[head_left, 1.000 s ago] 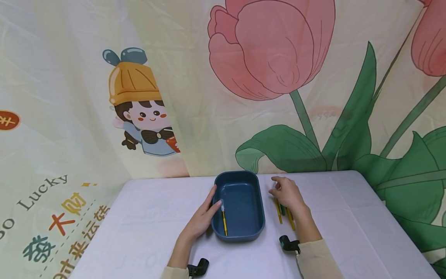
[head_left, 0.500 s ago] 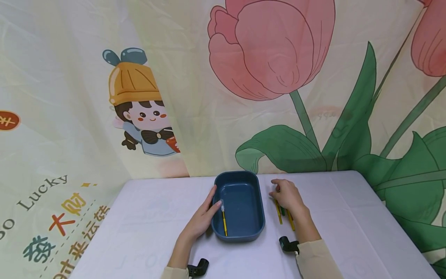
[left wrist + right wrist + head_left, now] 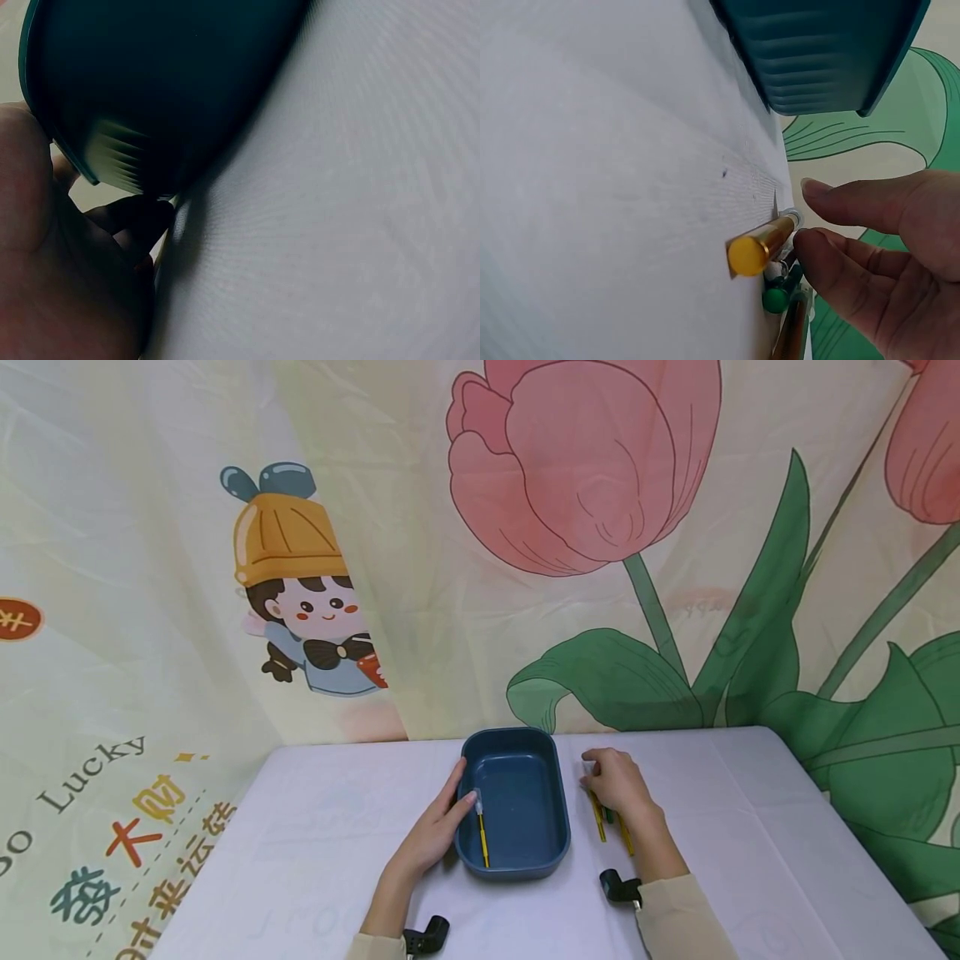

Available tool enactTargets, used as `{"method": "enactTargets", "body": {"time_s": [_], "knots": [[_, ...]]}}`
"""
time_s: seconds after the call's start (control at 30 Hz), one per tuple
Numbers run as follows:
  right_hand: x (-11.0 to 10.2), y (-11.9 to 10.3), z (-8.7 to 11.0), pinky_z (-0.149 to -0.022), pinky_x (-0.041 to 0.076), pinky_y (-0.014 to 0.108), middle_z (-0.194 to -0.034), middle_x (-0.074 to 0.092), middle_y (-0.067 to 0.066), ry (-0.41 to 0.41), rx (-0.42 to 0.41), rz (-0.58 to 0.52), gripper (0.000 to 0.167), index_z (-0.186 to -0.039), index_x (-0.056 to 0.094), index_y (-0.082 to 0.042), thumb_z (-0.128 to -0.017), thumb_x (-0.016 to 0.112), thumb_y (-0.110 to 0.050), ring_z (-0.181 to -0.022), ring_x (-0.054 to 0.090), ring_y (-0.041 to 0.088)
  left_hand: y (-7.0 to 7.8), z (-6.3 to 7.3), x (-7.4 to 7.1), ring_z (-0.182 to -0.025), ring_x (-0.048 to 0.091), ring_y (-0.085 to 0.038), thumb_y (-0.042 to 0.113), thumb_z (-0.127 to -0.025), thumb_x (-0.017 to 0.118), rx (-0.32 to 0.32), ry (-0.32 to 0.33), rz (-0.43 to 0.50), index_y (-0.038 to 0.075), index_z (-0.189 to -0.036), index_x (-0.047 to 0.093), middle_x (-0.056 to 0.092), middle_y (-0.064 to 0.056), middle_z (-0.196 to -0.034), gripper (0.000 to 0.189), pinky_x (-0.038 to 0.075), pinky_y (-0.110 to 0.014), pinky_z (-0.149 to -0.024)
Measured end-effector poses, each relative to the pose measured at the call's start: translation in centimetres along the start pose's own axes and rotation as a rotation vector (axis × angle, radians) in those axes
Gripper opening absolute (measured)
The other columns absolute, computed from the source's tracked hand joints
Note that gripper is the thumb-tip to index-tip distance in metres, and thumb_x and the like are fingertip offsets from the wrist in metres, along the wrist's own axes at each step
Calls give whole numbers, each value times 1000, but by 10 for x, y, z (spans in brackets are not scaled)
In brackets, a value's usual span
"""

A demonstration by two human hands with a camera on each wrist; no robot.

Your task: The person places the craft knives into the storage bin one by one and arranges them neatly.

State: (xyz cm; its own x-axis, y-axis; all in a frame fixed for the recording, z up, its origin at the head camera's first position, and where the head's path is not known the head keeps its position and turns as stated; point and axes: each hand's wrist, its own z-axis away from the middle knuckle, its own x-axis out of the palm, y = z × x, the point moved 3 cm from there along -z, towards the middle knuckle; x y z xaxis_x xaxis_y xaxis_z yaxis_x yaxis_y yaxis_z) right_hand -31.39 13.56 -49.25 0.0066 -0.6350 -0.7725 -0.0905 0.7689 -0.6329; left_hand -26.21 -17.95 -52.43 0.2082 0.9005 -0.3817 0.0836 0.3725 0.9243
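Note:
My left hand (image 3: 435, 828) holds the dark blue plastic box (image 3: 557, 814) at its left wall, thumb on the rim and fingers on the outside. Inside the box, along that wall, lies a slim yellow pen (image 3: 483, 843) with a clear cap. To the right of the box, my right hand (image 3: 618, 781) hovers low over a few more pens. A yellow pen (image 3: 759, 250) is nearest it, with the index fingertip right at its clear-capped end and the thumb apart from it. Beside that one lie a green pen (image 3: 776, 299) and another yellow pen (image 3: 626, 837), partly hidden by the hand.
The table has a white cloth (image 3: 330, 852) and meets a printed curtain (image 3: 420, 568) close behind the box. A black wrist camera (image 3: 429, 935) sits on the left forearm, another black camera (image 3: 619, 887) on the right.
My right hand has lowered slightly toward the pens, its thumb and index finger closing in on the near yellow pen, which has shifted slightly. The left hand and the box have stayed put.

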Motion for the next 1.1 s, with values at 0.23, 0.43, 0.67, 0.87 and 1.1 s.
{"method": "enactTargets", "body": {"time_s": [0.23, 0.43, 0.67, 0.87, 1.1], "knots": [[4, -1, 0, -58, 49, 30, -84, 66, 9, -15, 1, 2, 36, -124, 72, 3, -89, 78, -2, -70, 58, 20, 1, -1, 0, -162, 10, -16, 57, -105, 51, 8, 0, -1, 41, -166, 19, 16, 17, -172, 70, 10, -54, -131], [6, -2, 0, -57, 48, 29, -83, 64, 8, -29, 10, 7, 33, -121, 75, 0, -88, 78, -1, -69, 57, 20, 2, -2, 1, -163, 9, -17, 49, -108, 50, 7, -3, 3, 42, -166, 18, 15, 17, -173, 66, 9, -55, -131], [7, -3, -1, -59, 49, 29, -79, 65, 6, -26, -33, 44, 30, -117, 78, -2, -87, 79, -1, -68, 58, 18, 2, -3, 1, -163, 9, -17, 43, -110, 50, 8, -5, 11, 43, -166, 18, 15, 17, -173, 65, 9, -56, -131], [11, -8, 0, -60, 50, 29, -81, 67, 7, -53, -50, 90, 33, -118, 78, -4, -86, 79, -1, -69, 58, 18, 0, -2, 0, -162, 10, -17, 53, -107, 51, 4, -2, 9, 43, -165, 19, 16, 17, -173, 68, 9, -55, -131], [12, -13, 3, -65, 53, 32, -86, 71, 8, -84, -48, 133, 36, -121, 78, -6, -85, 80, -2, -75, 60, 19, 1, 0, 1, -163, 10, -17, 51, -107, 51, -9, 2, 3, 44, -165, 19, 16, 17, -173, 67, 9, -56, -131]]}}
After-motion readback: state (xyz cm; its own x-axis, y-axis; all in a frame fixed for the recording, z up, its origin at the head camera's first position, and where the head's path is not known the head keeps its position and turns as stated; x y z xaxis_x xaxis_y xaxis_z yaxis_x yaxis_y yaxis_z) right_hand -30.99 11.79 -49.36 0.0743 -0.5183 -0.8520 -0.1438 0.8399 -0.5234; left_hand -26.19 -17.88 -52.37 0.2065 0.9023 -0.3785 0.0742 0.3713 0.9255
